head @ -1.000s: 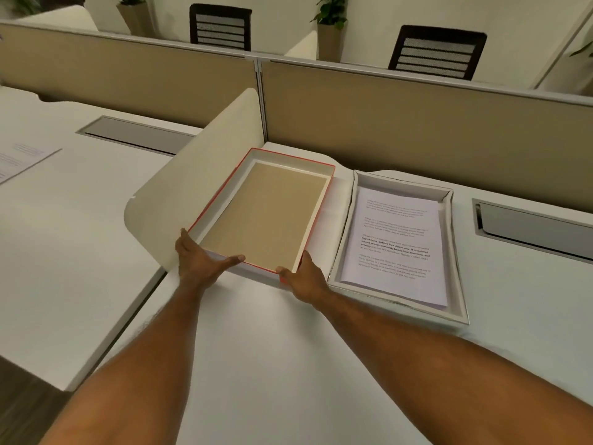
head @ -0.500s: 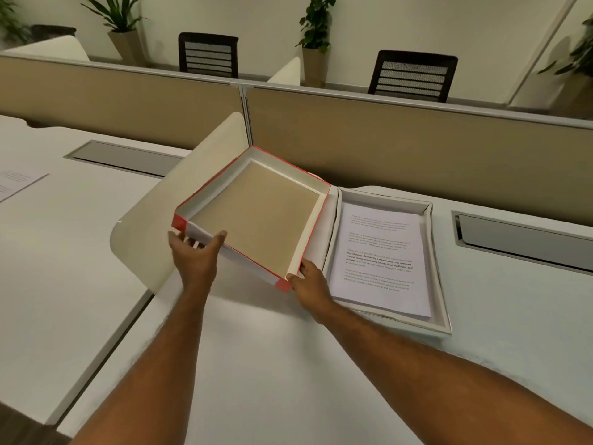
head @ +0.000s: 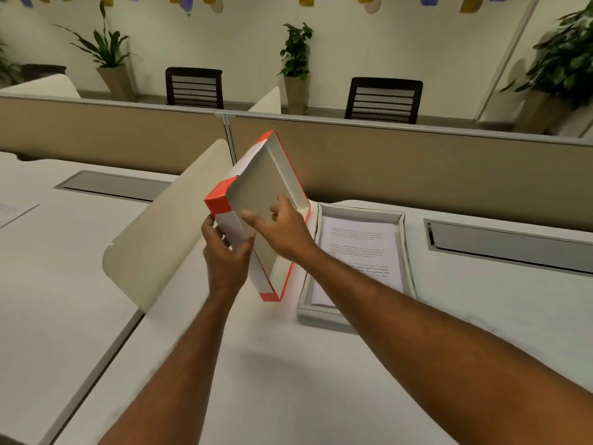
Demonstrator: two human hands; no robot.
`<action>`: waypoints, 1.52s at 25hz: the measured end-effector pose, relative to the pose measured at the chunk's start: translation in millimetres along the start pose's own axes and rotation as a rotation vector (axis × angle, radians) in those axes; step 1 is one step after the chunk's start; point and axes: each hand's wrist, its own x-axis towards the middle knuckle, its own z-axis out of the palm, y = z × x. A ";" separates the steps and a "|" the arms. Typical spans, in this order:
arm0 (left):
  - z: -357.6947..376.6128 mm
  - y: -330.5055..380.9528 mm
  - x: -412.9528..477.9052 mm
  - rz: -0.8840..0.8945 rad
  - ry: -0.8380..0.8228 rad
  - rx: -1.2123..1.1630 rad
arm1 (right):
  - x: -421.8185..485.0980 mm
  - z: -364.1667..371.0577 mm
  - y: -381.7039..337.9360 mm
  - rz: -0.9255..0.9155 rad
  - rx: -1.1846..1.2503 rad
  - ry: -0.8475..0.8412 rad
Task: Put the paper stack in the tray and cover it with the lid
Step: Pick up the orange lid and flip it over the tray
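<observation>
The lid [head: 256,184], white and orange outside with a brown cardboard inside, is lifted off the desk and tipped up on its side, its hollow facing right. My left hand [head: 226,255] grips its near left edge. My right hand [head: 282,231] presses on the inner face, fingers spread. To the right the white tray [head: 407,252] lies flat on the desk with the printed paper stack [head: 362,248] inside it; my right forearm crosses over its near left part.
A cream curved divider panel [head: 167,226] stands just left of the lid. A beige partition wall [head: 417,168] runs along the desk's back. Grey cable slots [head: 510,245] are set into the desk. A sheet [head: 12,210] lies at far left.
The lid has been raised from the desk and rotated from flat to nearly upright. My right hand shifted from its near edge onto the inner face. The camera view tilted upward.
</observation>
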 end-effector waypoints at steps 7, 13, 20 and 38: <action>30.2 26.1 -24.5 0.113 -0.171 0.218 | -2.7 -17.7 -31.4 0.027 0.092 0.245; 42.2 10.2 -30.1 -0.019 -0.264 0.197 | -11.4 -48.7 -21.0 -0.005 0.136 0.433; 47.4 -31.9 -50.7 -0.933 -0.149 -0.452 | -19.7 -106.2 0.7 0.094 0.296 0.585; 77.7 -26.5 -90.1 -0.273 -0.403 -0.104 | -133.6 -166.2 187.9 0.203 0.347 0.322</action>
